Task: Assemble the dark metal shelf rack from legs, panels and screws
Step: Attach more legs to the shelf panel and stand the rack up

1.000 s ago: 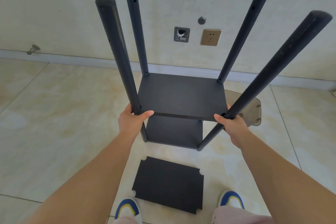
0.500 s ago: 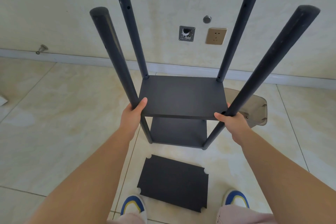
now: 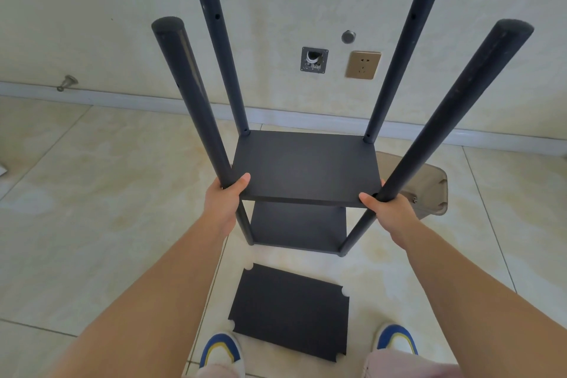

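- Both hands, left hand (image 3: 223, 202) and right hand (image 3: 387, 208), curl around the near legs of the dark metal shelf rack (image 3: 303, 169), thumbs on the upper panel's front corners
- Steady it evenly, I'd judge, keeping the panel level
- The rack stands on the tiled floor (image 3: 92, 193); four matte round legs, two panels fitted
- A loose dark notched panel (image 3: 290, 310) lies just before the shoes

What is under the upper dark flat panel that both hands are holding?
Under the upper dark flat panel sits a lower dark panel between the four dark round legs. Only its near part shows; the upper panel covers the rest and the floor behind.
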